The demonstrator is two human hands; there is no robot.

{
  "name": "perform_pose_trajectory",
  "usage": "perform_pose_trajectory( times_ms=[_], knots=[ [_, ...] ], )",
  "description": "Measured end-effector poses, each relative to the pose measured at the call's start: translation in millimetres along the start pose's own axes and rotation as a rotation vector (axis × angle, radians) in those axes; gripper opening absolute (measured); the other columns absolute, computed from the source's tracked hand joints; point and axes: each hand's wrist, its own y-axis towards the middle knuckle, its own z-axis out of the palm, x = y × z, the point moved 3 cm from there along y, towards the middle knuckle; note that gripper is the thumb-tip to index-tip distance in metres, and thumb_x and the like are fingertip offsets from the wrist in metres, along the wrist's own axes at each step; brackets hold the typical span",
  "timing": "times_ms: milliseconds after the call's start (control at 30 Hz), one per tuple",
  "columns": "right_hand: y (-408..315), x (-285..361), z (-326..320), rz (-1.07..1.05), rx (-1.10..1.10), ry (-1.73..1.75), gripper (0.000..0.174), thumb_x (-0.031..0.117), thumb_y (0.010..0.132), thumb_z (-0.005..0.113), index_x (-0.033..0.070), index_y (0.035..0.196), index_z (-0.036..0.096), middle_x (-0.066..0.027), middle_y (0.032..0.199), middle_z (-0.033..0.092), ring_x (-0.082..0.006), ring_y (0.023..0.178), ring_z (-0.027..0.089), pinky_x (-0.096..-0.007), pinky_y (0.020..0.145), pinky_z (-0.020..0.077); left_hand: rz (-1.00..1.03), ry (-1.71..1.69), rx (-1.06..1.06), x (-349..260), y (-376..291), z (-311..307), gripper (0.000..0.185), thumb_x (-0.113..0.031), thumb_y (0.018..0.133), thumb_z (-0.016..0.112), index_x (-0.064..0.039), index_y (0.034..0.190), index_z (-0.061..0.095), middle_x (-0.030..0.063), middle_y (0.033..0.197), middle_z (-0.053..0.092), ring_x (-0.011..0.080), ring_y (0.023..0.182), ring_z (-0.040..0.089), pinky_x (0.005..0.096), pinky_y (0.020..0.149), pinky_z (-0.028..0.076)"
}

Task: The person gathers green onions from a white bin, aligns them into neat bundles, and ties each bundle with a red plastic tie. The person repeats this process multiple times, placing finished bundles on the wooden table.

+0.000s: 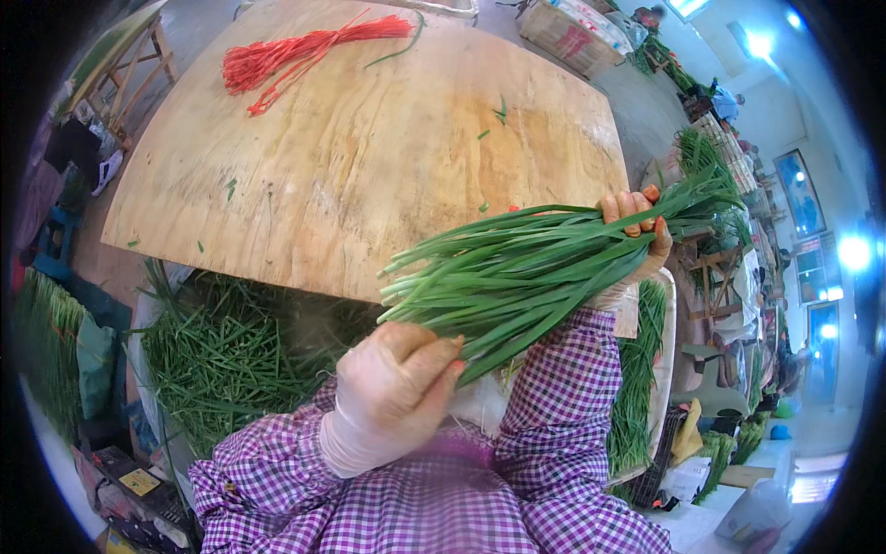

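A bunch of long green garlic chives (526,270) lies slantwise across the front of me, its pale cut ends to the left. My right hand (637,228), in a thin glove with bare fingertips, is closed around the leafy part at the right. My left hand (401,388), in a pale thin glove, is at the lower left edge of the bunch, thumb and forefinger close together near the stalks; whether it pinches a stalk cannot be told. Beyond the bunch is a plywood table (332,166) with a bundle of red ties (304,59) near its far edge.
A heap of loose chives (221,360) fills a container below the table's near left edge. More chives (640,374) lie in a white tub at the right. Leaf scraps (500,111) dot the tabletop. A cardboard box (574,34) stands beyond it. A person's shoe (107,172) shows at the left.
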Motion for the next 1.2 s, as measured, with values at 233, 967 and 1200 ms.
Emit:
perform_pose_trajectory(
  times_ms=[233, 967, 1200],
  knots=[
    [-9, -5, 6, -0.021, -0.153, -0.135, 0.027, 0.017, 0.083, 0.058, 0.000, 0.104, 0.055, 0.0025, 0.074, 0.052, -0.0099, 0.065, 0.048, -0.0269, 0.061, 0.0394, -0.056, -0.114, -0.022, 4, 4, -3, 0.029, -0.004, 0.068, 0.075, -0.003, 0.096, 0.066, 0.0109, 0.083, 0.061, 0.0277, 0.071, 0.061, 0.0354, 0.061, 0.051],
    [-2, 6, -9, 0.050, -0.218, -0.109, 0.026, 0.016, 0.083, 0.057, -0.002, 0.102, 0.057, -0.0002, 0.075, 0.056, -0.0113, 0.064, 0.048, -0.0274, 0.063, 0.0379, 0.129, -0.096, 0.163, 8, -2, -17, 0.029, -0.002, 0.061, 0.076, -0.005, 0.088, 0.068, 0.0066, 0.081, 0.064, 0.0275, 0.074, 0.060, 0.0368, 0.064, 0.048],
    [-3, 8, -10, 0.063, -0.152, -0.066, 0.029, 0.015, 0.084, 0.059, -0.003, 0.105, 0.054, 0.0016, 0.069, 0.045, -0.0106, 0.061, 0.041, -0.0268, 0.060, 0.0347, -0.294, 0.168, 0.291, 50, -31, -98, 0.029, -0.001, 0.066, 0.073, -0.003, 0.094, 0.067, 0.0096, 0.081, 0.062, 0.0303, 0.079, 0.058, 0.0385, 0.069, 0.047]
  ],
)
